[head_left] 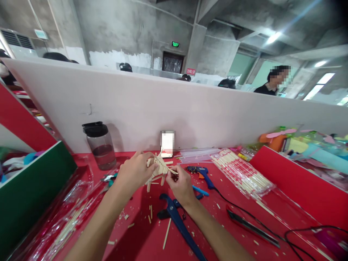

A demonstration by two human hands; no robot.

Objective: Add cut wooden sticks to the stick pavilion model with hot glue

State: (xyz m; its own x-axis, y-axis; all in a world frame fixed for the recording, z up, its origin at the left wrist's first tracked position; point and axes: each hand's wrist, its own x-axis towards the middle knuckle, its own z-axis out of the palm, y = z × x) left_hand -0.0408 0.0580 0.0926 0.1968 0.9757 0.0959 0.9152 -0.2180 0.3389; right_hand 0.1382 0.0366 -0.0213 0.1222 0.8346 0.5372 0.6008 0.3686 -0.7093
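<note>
A small frame of glued wooden sticks is held above the red table. My left hand grips its left side with the fingers closed round it. My right hand pinches a thin stick at the frame's right edge. Blue-handled cutters lie on the table just below my right wrist. A blue glue gun rests to the right of my hands, its black cord trailing off toward the right.
A dark-lidded jar stands at the back left. Packs of sticks lie at the right, more wrapped sticks at the left. Stick offcuts litter the table. A white partition runs behind; several other people sit beyond it.
</note>
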